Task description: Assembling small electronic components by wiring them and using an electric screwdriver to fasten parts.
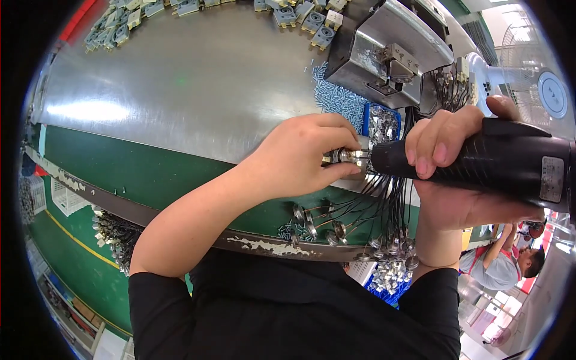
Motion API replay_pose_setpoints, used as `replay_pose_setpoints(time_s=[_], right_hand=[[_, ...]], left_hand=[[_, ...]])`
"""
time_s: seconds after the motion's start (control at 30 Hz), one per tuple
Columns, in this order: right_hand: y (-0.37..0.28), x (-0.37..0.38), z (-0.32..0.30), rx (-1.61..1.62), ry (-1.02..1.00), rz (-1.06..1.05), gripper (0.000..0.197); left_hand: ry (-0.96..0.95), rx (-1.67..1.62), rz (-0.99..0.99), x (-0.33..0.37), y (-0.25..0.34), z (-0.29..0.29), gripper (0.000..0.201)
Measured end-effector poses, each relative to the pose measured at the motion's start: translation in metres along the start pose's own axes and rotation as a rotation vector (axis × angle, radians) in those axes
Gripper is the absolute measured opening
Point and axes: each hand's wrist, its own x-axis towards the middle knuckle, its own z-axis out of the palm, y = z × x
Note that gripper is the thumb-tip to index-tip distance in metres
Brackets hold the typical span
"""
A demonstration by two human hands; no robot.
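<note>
Black power driver (489,159) wrapped in right grip (450,201), aimed 9 o'clock at small metal part (345,156) pinched in left grip (306,153). Probably screw-driving step tbh; next move likely wants steady pinch, straight push.

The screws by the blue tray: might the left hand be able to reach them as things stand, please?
Probably yes: the screws lie just beyond the left hand with nothing visible between, though it holds a small metal part.
</note>
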Motion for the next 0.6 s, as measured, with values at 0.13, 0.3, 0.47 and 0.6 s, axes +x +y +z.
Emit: replay_pose_setpoints(time_s=[0.13,0.3,0.47,0.6], right_hand=[[0.001,-0.005,0.006,-0.010,0.046,0.000,0.122],[0.005,-0.007,0.001,0.033,-0.093,-0.071,0.106],[0.006,-0.006,-0.003,0.043,-0.110,-0.074,0.100],[0.005,-0.003,-0.014,0.042,-0.250,-0.095,0.101]], left_hand=[[-0.006,0.010,-0.002,-0.001,-0.001,0.000,0.026],[-0.012,0.000,-0.023,-0.002,-0.001,0.000,0.026],[0.027,0.006,0.020,0.000,-0.004,0.002,0.026],[-0.020,0.017,-0.015,0.001,-0.001,-0.001,0.027]])
